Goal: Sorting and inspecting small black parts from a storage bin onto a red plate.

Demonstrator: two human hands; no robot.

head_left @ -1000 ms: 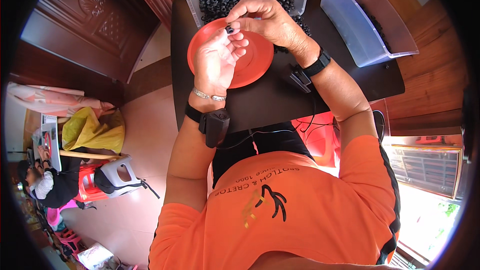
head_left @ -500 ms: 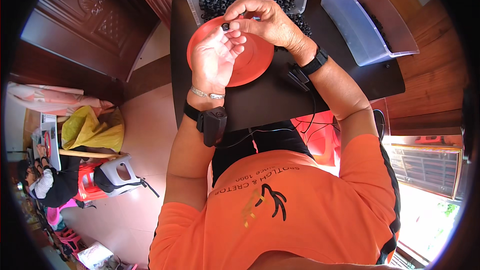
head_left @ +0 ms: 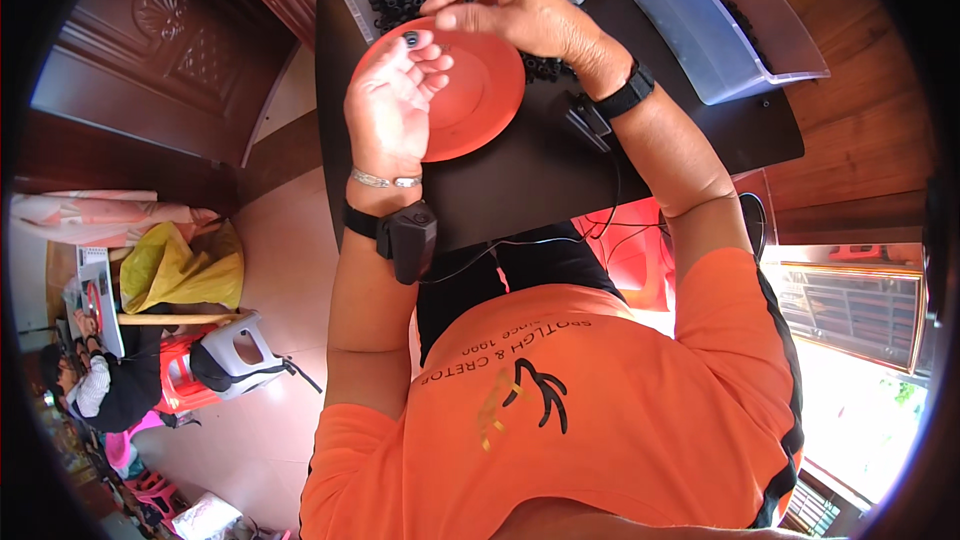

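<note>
Fingers of your left hand pinch a small black ring over the red plate; it sits at eight o'clock from your right hand's slightly parted, seemingly empty fingertips, long axis too small to read.

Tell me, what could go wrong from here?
Only the left hand holds the small round black piece, with the right hand apart from it, so it might slip. If dropped, it could bounce off the round orange-red plate. The thin black cable trailing over the edge of the dark brown table might snag.
</note>
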